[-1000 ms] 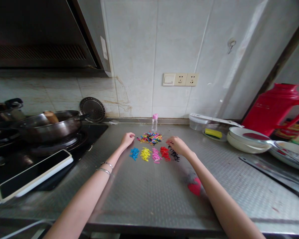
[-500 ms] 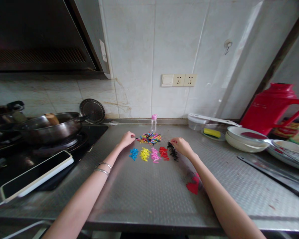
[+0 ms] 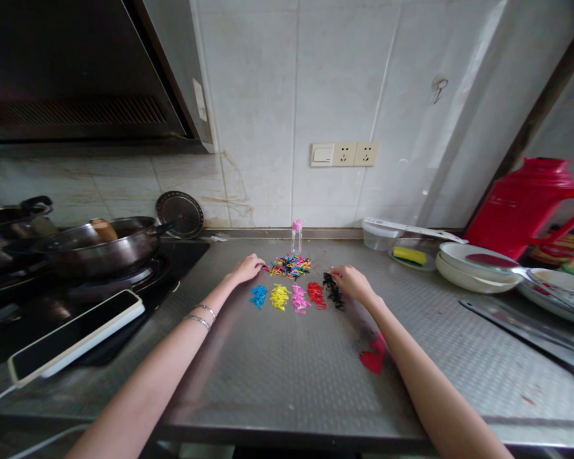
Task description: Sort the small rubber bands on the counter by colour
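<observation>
My left hand [image 3: 247, 268] touches the left edge of a mixed pile of small coloured rubber bands [image 3: 291, 266], fingertips pinched together. What it grips, if anything, is too small to tell. At the pile of black bands [image 3: 333, 292] my right hand [image 3: 351, 282] has its fingers closed, and whatever lies between them is hidden. In a row to the left of the black ones lie separate piles of red bands [image 3: 316, 296], pink bands [image 3: 299, 299], yellow bands [image 3: 280, 297] and blue bands [image 3: 258, 296]. A small clear bottle with a pink cap [image 3: 297, 237] stands behind the mixed pile.
On the left, a pan [image 3: 110, 245] sits on the stove, with a phone [image 3: 76, 338] at its front. To the right stand bowls [image 3: 473, 271], a yellow sponge [image 3: 410, 256], a knife [image 3: 521, 328] and a red thermos [image 3: 526, 207]. A red heart shape [image 3: 373, 360] lies by my right forearm.
My left hand has moved slightly right, its fingertips now reaching the mixed pile's edge. My right hand stays by the black bands. The whole view has shifted a little.
</observation>
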The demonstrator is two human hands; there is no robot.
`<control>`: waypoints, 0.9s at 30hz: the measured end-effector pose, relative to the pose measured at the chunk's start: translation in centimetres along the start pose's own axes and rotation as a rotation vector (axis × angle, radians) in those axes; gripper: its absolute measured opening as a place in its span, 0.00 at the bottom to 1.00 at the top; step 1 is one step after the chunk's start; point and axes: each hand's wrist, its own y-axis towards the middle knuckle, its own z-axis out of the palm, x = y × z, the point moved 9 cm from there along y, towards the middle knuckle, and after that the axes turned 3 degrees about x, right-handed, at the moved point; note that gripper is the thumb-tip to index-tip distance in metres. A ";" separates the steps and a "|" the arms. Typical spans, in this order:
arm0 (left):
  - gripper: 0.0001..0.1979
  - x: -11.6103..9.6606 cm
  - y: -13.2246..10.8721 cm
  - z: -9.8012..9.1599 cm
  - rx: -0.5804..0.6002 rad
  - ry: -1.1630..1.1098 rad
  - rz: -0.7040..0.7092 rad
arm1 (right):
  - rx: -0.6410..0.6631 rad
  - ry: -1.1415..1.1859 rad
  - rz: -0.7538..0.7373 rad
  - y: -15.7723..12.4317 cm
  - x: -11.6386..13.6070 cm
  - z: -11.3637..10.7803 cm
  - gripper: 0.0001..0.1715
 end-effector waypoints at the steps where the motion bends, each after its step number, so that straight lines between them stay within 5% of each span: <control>1: 0.12 -0.1 0.0 -0.1 0.001 0.010 0.016 | -0.001 -0.001 -0.002 0.0 0.0 0.0 0.16; 21: 0.08 -0.3 0.4 -0.5 -0.099 0.036 0.087 | 0.027 0.016 0.066 -0.1 -0.9 0.0 0.16; 27: 0.07 -3.6 0.9 -1.0 -0.151 0.014 0.134 | 0.004 0.060 0.105 -0.1 -1.9 0.0 0.16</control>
